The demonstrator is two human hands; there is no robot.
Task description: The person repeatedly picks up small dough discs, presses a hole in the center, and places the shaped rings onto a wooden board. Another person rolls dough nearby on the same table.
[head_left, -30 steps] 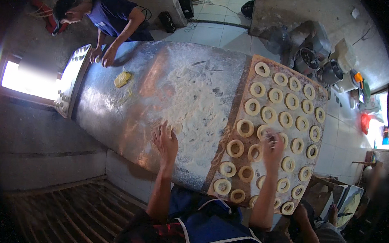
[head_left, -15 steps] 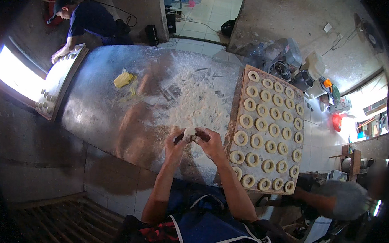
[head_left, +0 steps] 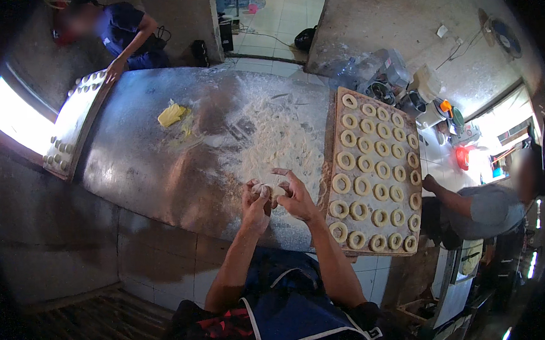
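Over the near edge of the flour patch, my left hand (head_left: 256, 206) has its floury fingers curled round a small pale piece of dough (head_left: 278, 192). On the dough's other side, my right hand (head_left: 297, 200) grips it between thumb and lower fingers, while its index finger is raised and bent. The fingers partly hide the dough, so its full shape does not show. Loose flour (head_left: 277, 142) lies spread on the metal-topped table beyond my hands. To my right a wooden board (head_left: 330, 195) carries rows of dough rings (head_left: 362, 185).
A yellow lump of fat or dough (head_left: 172, 115) sits on the metal table (head_left: 126, 152). At the far left, a co-worker (head_left: 126, 33) touches a board (head_left: 79, 127) bearing small dough pieces. Another person (head_left: 487, 209) stands right of the ring board. Pots and tubs (head_left: 410, 103) stand behind it.
My hands have shifted slightly down and turned on the dough; my right index finger has lifted. The person at right has come closer to the ring board. The far co-worker has straightened somewhat.
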